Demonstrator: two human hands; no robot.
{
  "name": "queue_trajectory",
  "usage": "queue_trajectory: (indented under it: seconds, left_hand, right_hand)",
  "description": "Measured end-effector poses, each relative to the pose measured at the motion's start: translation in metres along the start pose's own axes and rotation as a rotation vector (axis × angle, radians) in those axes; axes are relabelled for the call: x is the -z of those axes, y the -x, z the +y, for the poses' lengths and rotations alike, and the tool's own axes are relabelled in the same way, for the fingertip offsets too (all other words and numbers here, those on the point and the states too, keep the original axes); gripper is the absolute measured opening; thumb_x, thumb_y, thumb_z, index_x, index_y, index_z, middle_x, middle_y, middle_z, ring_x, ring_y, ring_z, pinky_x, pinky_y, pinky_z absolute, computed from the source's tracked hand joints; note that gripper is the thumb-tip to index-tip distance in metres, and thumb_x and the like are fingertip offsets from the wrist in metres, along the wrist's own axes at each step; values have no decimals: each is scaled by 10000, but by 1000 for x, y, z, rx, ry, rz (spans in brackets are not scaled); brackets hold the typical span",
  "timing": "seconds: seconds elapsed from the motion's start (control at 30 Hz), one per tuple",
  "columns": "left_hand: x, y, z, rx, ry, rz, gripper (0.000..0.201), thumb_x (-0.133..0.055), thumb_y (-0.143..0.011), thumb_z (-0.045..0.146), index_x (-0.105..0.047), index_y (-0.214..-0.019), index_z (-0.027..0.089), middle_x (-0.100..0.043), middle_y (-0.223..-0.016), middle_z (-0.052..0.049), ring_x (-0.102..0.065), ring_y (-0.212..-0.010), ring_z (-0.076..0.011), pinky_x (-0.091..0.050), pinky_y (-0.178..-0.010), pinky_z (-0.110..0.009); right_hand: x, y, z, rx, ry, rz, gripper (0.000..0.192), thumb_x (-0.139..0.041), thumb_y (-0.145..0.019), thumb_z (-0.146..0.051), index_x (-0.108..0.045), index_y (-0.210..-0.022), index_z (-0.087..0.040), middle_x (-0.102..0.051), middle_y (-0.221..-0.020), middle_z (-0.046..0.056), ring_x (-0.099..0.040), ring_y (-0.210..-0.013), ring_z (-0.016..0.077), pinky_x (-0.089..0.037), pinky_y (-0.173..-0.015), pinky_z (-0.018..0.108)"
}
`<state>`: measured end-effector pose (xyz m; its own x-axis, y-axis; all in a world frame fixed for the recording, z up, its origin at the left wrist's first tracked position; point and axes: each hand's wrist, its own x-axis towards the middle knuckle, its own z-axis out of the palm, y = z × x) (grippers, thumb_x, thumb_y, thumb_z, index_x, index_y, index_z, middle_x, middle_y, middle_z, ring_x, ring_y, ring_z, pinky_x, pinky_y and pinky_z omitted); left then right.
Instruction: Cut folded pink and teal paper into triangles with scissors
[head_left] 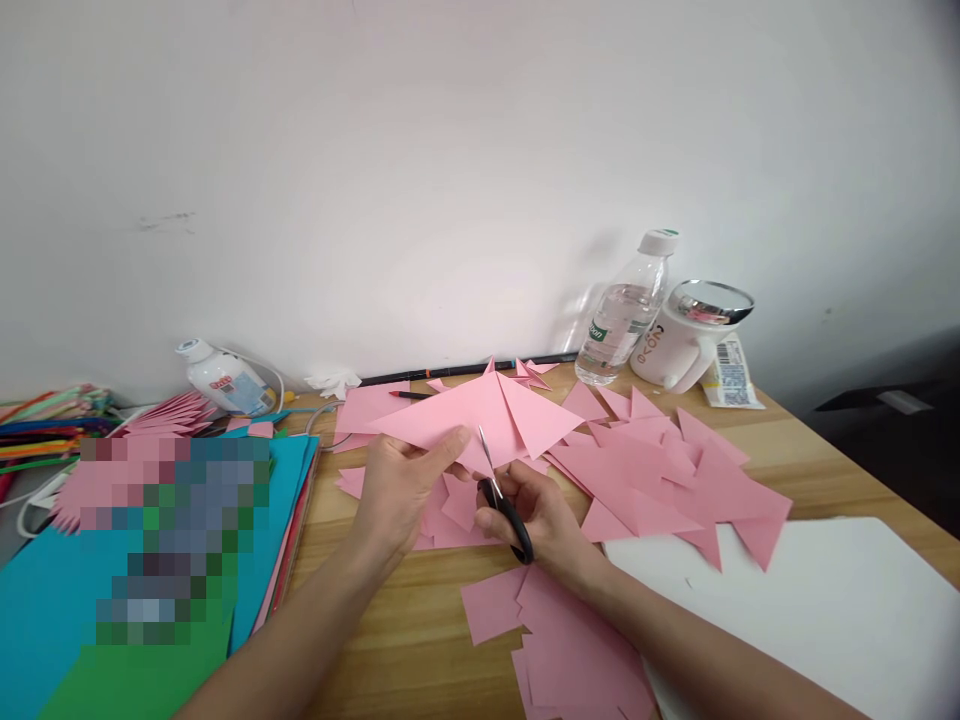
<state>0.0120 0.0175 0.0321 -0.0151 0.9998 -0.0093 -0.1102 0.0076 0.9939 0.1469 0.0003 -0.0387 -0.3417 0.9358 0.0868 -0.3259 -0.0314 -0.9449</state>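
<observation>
The left hand has its fingers clamped on the paper, a folded pink sheet spreading beyond and to the right of them, above the surface. The right hand has its fingers closed around the black handles of the scissors, a blade pointing away from them across the paper. Right of these fingers lie pink pieces; farther beyond are a bottle and mug.

The left hand pinches folded pink paper; the right hand grips black-handled scissors, blades toward eleven o'clock. A water bottle stands at their one o'clock.
</observation>
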Motion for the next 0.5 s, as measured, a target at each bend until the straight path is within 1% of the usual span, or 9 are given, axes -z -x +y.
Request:
queue_trajectory:
  seconds: [0.13, 0.3, 0.4, 0.5]
  left_hand:
    - [-1, 1, 0, -1, -1, 3, 159, -655, -666, 275, -659, -733, 131, -655, -614, -22, -589, -478, -148, -483, -515, -276]
    - [-2, 1, 2, 9, -4, 7, 165, -663, -654, 262, -653, -744, 125, -670, -649, -38, -612, -506, -166, -480, -505, -270]
    - [-2, 1, 2, 16, -12, 22, 179, -663, -654, 283, -642, -731, 122, -656, -622, -35, -625, -536, -183, -483, -505, -271]
    - [-2, 1, 2, 19, -8, 25, 177, -661, -655, 291, -634, -711, 126, -653, -617, -31, -624, -536, -180, -481, -503, -268]
  right_hand:
    - [0, 0, 0, -11, 13, 4, 419, -760, -590, -314, -362, -653, -199, -439, -601, -52, -403, -528, 79, -337, -468, 198]
    - [-1, 0, -1, 1, 1, -2, 439, -758, -597, -315, -335, -634, -203, -420, -575, -64, -370, -487, 62, -296, -432, 190]
    - [-2, 0, -2, -12, 5, 6, 454, -760, -586, -335, -327, -624, -204, -413, -567, -68, -372, -475, 60, -291, -420, 188]
    - [-2, -1, -1, -9, 13, 5, 436, -756, -595, -325, -340, -629, -201, -421, -558, -70, -389, -465, 61, -300, -419, 187]
